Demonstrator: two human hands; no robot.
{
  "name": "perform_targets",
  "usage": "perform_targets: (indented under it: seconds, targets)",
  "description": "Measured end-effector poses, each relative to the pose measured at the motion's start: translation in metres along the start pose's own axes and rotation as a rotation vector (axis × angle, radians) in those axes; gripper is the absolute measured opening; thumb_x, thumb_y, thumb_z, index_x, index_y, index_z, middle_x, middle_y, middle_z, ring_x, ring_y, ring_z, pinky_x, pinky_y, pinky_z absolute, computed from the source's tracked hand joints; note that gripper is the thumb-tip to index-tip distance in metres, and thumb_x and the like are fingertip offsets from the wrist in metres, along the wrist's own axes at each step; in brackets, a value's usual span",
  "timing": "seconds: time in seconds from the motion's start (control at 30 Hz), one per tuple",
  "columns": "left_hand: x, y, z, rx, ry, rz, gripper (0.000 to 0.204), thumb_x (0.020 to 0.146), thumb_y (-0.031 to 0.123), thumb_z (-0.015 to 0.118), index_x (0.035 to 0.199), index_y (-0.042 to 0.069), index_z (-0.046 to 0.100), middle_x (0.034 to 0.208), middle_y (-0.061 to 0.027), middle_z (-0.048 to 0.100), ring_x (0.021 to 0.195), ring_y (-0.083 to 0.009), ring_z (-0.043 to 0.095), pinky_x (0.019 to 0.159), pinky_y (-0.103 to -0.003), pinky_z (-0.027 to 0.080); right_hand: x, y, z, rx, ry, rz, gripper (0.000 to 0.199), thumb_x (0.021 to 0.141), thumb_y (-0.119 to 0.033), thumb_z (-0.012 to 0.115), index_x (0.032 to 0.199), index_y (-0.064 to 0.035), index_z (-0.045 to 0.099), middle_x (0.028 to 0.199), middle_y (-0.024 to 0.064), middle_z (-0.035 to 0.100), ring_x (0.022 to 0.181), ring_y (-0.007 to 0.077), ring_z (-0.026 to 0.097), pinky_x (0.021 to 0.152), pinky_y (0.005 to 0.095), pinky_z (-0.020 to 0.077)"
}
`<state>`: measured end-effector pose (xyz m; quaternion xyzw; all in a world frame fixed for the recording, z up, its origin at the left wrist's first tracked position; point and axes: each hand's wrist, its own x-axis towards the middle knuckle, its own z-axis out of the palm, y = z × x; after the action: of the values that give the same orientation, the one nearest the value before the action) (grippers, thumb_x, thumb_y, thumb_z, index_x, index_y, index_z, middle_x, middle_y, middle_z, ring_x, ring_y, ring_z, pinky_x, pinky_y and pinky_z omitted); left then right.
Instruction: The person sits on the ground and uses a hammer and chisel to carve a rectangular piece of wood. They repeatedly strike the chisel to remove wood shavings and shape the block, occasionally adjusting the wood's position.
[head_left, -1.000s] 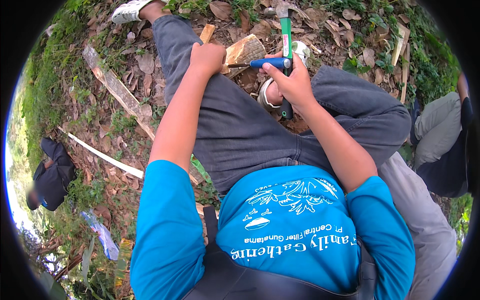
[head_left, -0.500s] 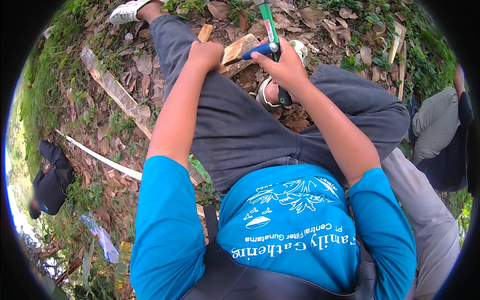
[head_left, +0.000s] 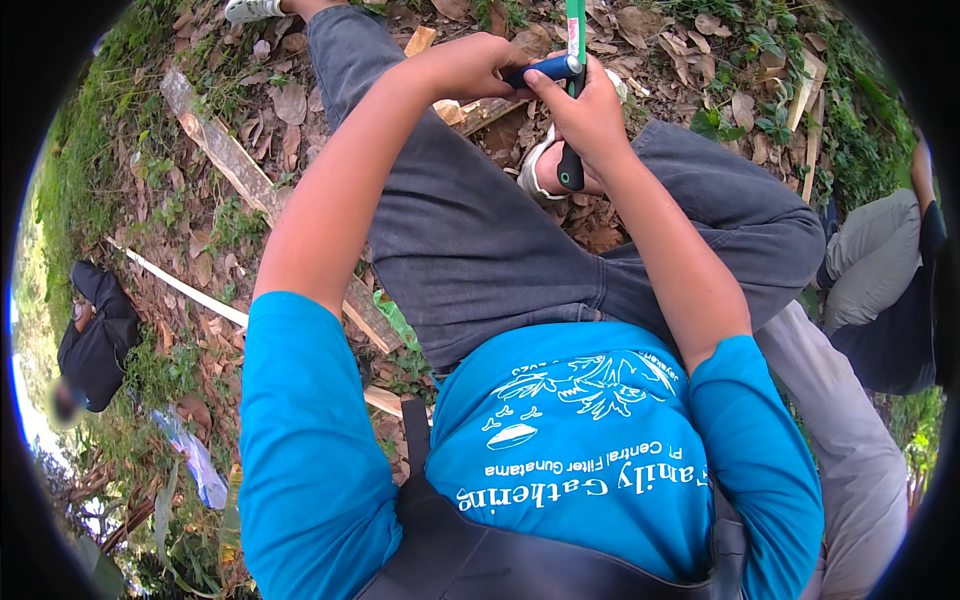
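Observation:
My right hand (head_left: 592, 115) is closed around the black-gripped end of a green-shafted hammer (head_left: 571, 160), whose head lies outside the picture. The same hand's thumb presses a blue-handled chisel (head_left: 548, 71) crosswise against the shaft. Curled around the other end of that blue handle is my left hand (head_left: 470, 70); it hides the blade. Beneath the left hand, a pale wooden block (head_left: 490, 112) shows only in part, beside my trouser leg.
A long rough plank (head_left: 225, 150) and a thin pale strip (head_left: 175, 285) lie on leaf-covered ground at left. More wood pieces (head_left: 805, 90) lie at upper right. One person (head_left: 95, 330) is at far left; another person's legs (head_left: 870, 260) are close on the right.
My left hand has moved right, from beside the wooden block onto the blue handle. The chisel and hammer have shifted slightly right and upward in the view, away from the block.

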<state>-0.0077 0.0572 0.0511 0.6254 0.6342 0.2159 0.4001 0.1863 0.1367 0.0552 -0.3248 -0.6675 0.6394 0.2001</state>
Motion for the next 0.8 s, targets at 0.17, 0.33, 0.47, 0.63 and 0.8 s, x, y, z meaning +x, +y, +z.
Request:
perform_targets:
  seconds: [0.17, 0.33, 0.47, 0.63, 0.8]
  targets:
    - [-0.002, 0.001, -0.001, -0.009, -0.027, -0.043, 0.033, 0.087, 0.014, 0.078, 0.117, 0.003, 0.071, 0.093, -0.0098, 0.075, 0.085, -0.0190, 0.071, 0.076, -0.035, 0.056, 0.001, -0.002, 0.000, -0.003, -0.039, 0.020, 0.036, 0.088, -0.026, 0.081, 0.111, -0.0061, 0.062, 0.085, 0.0004, 0.067, 0.061, 0.0059, 0.058, 0.049, 0.0242, 0.0460]
    - [-0.004, 0.005, -0.004, 0.025, -0.030, -0.046, 0.030, 0.087, 0.012, 0.077, 0.115, 0.002, 0.071, 0.093, -0.0096, 0.075, 0.085, -0.0184, 0.071, 0.075, -0.035, 0.056, 0.004, -0.003, -0.001, -0.018, -0.063, 0.031, 0.038, 0.088, -0.026, 0.081, 0.112, -0.0055, 0.061, 0.084, 0.0003, 0.067, 0.060, 0.0056, 0.057, 0.046, 0.0237, 0.0456]
    - [-0.004, 0.014, -0.010, 0.019, -0.073, -0.084, 0.031, 0.087, 0.012, 0.077, 0.115, 0.002, 0.071, 0.092, -0.0106, 0.075, 0.084, -0.0193, 0.071, 0.075, -0.036, 0.056, 0.007, -0.005, -0.003, -0.015, -0.086, 0.043, 0.039, 0.088, -0.026, 0.081, 0.113, -0.0051, 0.061, 0.085, 0.0005, 0.067, 0.059, 0.0054, 0.057, 0.045, 0.0237, 0.0446]
    - [-0.010, 0.006, -0.006, 0.025, 0.027, 0.029, 0.031, 0.088, 0.013, 0.076, 0.116, 0.002, 0.071, 0.090, -0.0115, 0.074, 0.083, -0.0206, 0.071, 0.076, -0.036, 0.055, 0.008, -0.004, -0.002, -0.060, -0.090, 0.018, 0.037, 0.088, -0.026, 0.082, 0.111, -0.0042, 0.062, 0.088, 0.0018, 0.068, 0.067, 0.0080, 0.061, 0.057, 0.0263, 0.0497]
    - [-0.019, -0.003, -0.001, -0.039, 0.053, -0.038, 0.034, 0.089, 0.016, 0.076, 0.120, 0.003, 0.069, 0.093, -0.0121, 0.074, 0.086, -0.0230, 0.072, 0.077, -0.037, 0.056, 0.009, -0.002, 0.004, -0.117, -0.099, -0.019, 0.036, 0.087, -0.025, 0.082, 0.109, -0.0040, 0.063, 0.089, 0.0019, 0.069, 0.080, 0.0109, 0.064, 0.074, 0.0293, 0.0526]
